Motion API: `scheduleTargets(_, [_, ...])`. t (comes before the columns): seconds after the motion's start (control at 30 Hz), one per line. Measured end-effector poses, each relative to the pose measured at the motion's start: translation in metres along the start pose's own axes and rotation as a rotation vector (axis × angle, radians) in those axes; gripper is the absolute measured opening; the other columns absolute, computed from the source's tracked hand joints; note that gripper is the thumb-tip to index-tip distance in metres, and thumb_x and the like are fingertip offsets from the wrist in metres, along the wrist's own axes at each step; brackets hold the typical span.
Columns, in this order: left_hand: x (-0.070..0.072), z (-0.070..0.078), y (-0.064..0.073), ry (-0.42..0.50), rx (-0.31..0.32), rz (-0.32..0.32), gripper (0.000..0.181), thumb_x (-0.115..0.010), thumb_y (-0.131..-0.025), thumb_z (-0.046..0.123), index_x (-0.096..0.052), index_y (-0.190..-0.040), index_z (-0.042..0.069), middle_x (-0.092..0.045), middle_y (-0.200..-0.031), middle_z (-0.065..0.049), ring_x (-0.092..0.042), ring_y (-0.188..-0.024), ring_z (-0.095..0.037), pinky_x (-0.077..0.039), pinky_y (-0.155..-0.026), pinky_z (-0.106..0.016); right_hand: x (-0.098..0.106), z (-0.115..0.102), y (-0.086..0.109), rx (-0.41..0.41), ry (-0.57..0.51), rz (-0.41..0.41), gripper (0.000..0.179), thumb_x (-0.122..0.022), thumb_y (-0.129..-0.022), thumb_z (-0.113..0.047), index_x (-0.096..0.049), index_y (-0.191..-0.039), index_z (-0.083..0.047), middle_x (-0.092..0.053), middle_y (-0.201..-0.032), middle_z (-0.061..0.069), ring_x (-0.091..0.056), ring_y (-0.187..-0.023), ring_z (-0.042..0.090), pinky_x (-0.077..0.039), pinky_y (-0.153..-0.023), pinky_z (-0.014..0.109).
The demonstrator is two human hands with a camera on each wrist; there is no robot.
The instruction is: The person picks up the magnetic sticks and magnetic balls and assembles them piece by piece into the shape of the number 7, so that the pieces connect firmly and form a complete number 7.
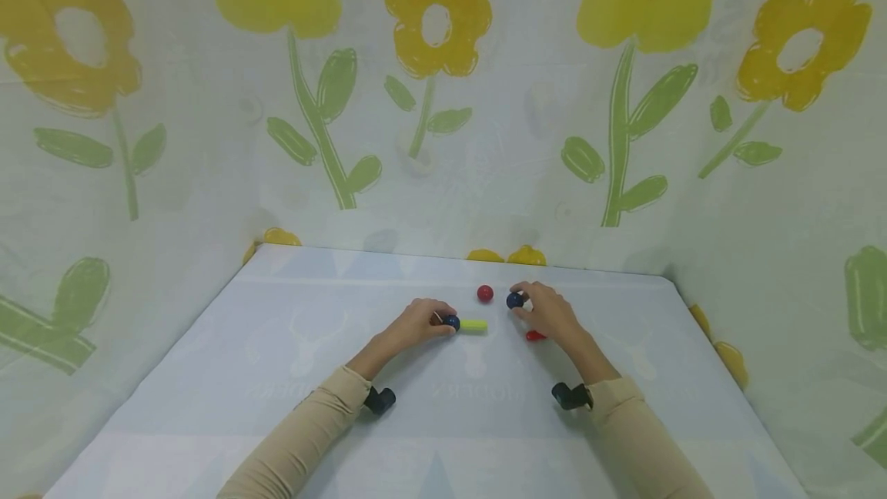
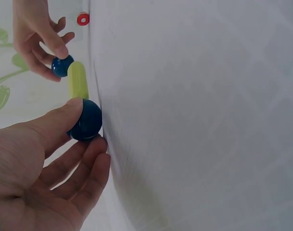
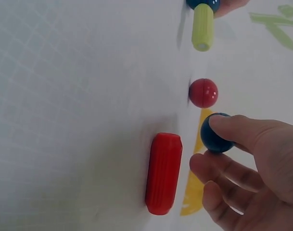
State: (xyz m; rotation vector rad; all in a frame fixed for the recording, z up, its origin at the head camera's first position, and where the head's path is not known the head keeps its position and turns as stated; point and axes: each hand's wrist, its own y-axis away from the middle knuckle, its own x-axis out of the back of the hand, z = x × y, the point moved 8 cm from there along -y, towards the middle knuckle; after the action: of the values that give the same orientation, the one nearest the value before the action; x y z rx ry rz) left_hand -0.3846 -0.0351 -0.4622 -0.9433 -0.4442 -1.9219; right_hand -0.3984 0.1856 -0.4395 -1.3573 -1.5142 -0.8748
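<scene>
My left hand (image 1: pixel 423 319) pinches a dark blue ball (image 2: pixel 87 120) between thumb and fingers. A yellow-green ribbed stick (image 1: pixel 474 326) juts from that ball to the right. A second dark blue ball (image 3: pixel 216 133) is pinched in my right hand (image 1: pixel 547 312), farther right. Under the right hand lies a red ribbed stick (image 3: pixel 164 173) on the table, partly hidden in the head view. Between the hands and a little farther back sits a red ball (image 1: pixel 485 293), touched by neither hand.
The pieces are on a white-covered table (image 1: pixel 430 406) whose back edge lies just beyond the red ball. Behind it hangs a flower-printed cloth (image 1: pixel 499 137), which also rises at both sides. A dark wrist camera (image 1: pixel 379 400) sits at the left cuff, another (image 1: pixel 571 396) at the right.
</scene>
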Motion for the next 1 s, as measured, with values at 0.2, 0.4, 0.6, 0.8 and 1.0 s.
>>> scheduleTargets(0.2, [0.000, -0.001, 0.000, 0.000, 0.004, -0.002, 0.034, -0.072, -0.089, 0.018, -0.068, -0.122, 0.007, -0.072, -0.109, -0.007, -0.062, -0.085, -0.011, -0.056, -0.081, -0.025, 0.000, -0.006, 0.009, 0.027, 0.035, -0.011, 0.043, -0.073, -0.089, -0.026, -0.060, -0.130, -0.020, -0.066, -0.113, 0.009, -0.062, -0.100, 0.024, -0.054, -0.087, 0.046])
scheduleTargets(0.4, [-0.001, -0.002, -0.001, 0.012, 0.006, -0.004, 0.035, -0.072, -0.090, 0.019, -0.068, -0.122, 0.007, -0.071, -0.109, -0.006, -0.061, -0.085, -0.011, -0.056, -0.082, -0.025, 0.000, -0.011, 0.016, 0.043, 0.027, -0.012, 0.043, -0.074, -0.088, -0.026, -0.061, -0.129, -0.019, -0.067, -0.112, 0.009, -0.062, -0.101, 0.024, -0.054, -0.089, 0.046])
scheduleTargets(0.6, [-0.002, -0.003, -0.002, 0.015, 0.012, -0.006, 0.034, -0.072, -0.090, 0.018, -0.068, -0.122, 0.008, -0.071, -0.109, -0.006, -0.061, -0.085, -0.011, -0.056, -0.082, -0.026, -0.002, -0.016, 0.020, 0.052, 0.014, -0.024, 0.043, -0.075, -0.088, -0.026, -0.061, -0.128, -0.020, -0.067, -0.113, 0.008, -0.062, -0.095, 0.021, -0.056, -0.082, 0.041])
scheduleTargets(0.8, [0.000, -0.001, -0.002, 0.007, -0.005, 0.003, 0.033, -0.072, -0.089, 0.017, -0.068, -0.120, 0.006, -0.072, -0.108, -0.007, -0.062, -0.084, -0.011, -0.056, -0.081, -0.026, -0.008, -0.020, 0.024, 0.036, 0.007, -0.034, 0.043, -0.076, -0.086, -0.024, -0.062, -0.127, -0.020, -0.067, -0.112, 0.007, -0.062, -0.102, 0.023, -0.054, -0.091, 0.046])
scheduleTargets(1.0, [0.000, 0.000, -0.001, -0.001, -0.012, 0.001, 0.034, -0.073, -0.089, 0.017, -0.068, -0.121, 0.005, -0.072, -0.108, -0.008, -0.062, -0.084, -0.011, -0.056, -0.081, -0.025, -0.013, -0.022, 0.025, 0.036, 0.000, -0.041, 0.042, -0.076, -0.086, -0.024, -0.063, -0.126, -0.021, -0.068, -0.112, 0.006, -0.063, -0.102, 0.022, -0.054, -0.092, 0.045])
